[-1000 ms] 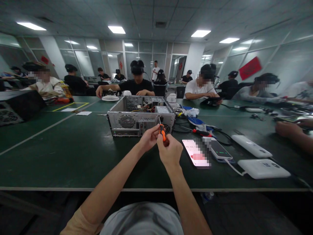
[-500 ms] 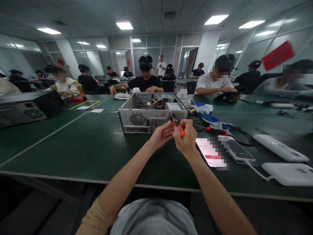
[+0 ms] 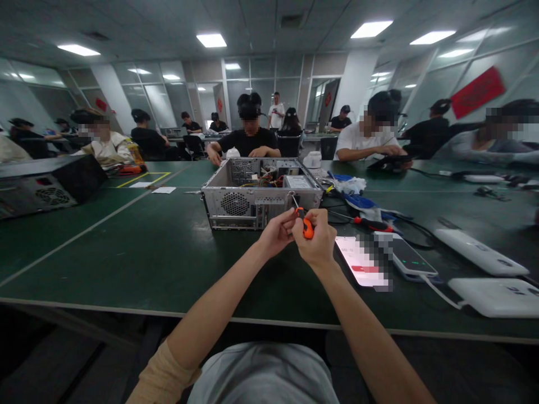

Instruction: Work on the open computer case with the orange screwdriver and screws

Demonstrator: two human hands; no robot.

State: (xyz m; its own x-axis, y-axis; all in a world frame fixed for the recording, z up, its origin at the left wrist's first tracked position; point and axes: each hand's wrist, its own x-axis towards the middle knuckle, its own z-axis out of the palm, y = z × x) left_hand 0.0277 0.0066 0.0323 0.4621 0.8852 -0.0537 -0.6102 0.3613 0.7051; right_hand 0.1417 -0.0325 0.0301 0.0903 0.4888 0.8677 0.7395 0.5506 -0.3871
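Note:
An open computer case (image 3: 269, 193) lies before me, its bare metal back panel with a round fan grille facing me. My right hand (image 3: 315, 238) is wrapped round the orange and black handle of a screwdriver (image 3: 308, 228). The shaft points up and away, its tip at the upper right of that panel. Whatever lies under the tip is too small to make out. My left hand (image 3: 278, 233) has its fingertips closed at the front end of the handle, steadying it from the left. Cables and a drive show inside the case.
Right of the case lie a second screwdriver (image 3: 373, 224), blue-and-white gloves (image 3: 357, 202) and black cables. Nearer me are a lit phone (image 3: 357, 264), a power bank (image 3: 410, 255) and white devices (image 3: 492, 297). Another computer case (image 3: 50, 179) stands left. Co-workers sit across the table.
The screwdriver's handle has turned and dipped slightly as my right hand shifted a little left and down. Across the table, a person's arm has drawn in towards the case.

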